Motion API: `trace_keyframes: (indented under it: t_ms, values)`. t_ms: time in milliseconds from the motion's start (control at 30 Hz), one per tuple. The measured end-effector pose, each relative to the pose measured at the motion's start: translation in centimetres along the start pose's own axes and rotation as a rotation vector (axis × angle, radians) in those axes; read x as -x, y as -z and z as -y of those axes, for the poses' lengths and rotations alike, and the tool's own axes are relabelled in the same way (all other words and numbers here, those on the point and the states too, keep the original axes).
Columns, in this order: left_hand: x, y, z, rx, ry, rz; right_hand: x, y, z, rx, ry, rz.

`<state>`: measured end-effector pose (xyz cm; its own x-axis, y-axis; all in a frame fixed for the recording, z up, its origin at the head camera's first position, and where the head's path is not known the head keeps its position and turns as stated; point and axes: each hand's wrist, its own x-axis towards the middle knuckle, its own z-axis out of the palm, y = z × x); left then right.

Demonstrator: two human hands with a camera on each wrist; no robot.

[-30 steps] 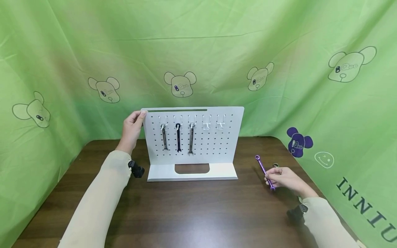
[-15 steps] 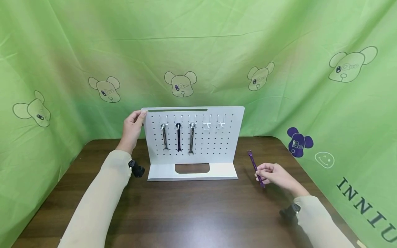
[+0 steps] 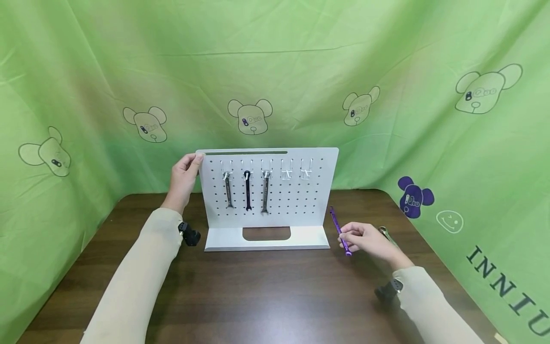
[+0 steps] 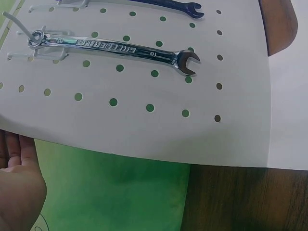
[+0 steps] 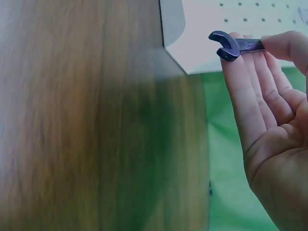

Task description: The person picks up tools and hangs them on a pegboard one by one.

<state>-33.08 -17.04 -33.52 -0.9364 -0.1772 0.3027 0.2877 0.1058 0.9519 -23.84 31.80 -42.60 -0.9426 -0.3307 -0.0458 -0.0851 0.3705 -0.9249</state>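
My left hand (image 3: 182, 179) grips the upper left corner of a white pegboard stand (image 3: 296, 205). Three wrenches hang on its hooks: a silver wrench (image 3: 228, 192) at the left, a dark blue wrench (image 3: 247, 193) beside it, and a larger silver wrench (image 3: 265, 193). Two clear hooks to their right, such as the rightmost hook (image 3: 305, 173), carry nothing. Just right of the stand, my right hand (image 3: 365, 239) pinches a purple combination wrench (image 3: 336, 222) between thumb and fingers, tilted with its ring end up and away. Its open end (image 5: 226, 46) shows in the right wrist view.
Behind my right hand another wrench (image 3: 384, 231) lies on the brown wooden table (image 3: 266, 291), partly hidden by the hand and wrist. A green curtain (image 3: 301, 62) printed with bear heads surrounds the table at the back and sides.
My right hand has carried the purple wrench leftward toward the stand, uncovering more of the wrench lying behind it. The left hand and the stand keep their place.
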Motion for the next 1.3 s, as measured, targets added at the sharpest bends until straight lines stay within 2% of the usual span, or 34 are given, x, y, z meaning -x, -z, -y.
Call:
trace_keyframes:
  t_ms: [233,833,1300]
  values:
    - [0.0,0.0,0.0,-0.001,0.005,0.006,-0.9,-1.1,1.2,0.009,0.052,0.045]
    - [-0.1,-0.1,0.0,-0.006,0.003,0.001,-3.5,-4.0,3.7,0.021,0.102,-0.021]
    - [-0.2,-0.1,0.1,-0.002,0.001,-0.005,-5.0,-5.8,6.1,-0.061,0.167,-0.021]
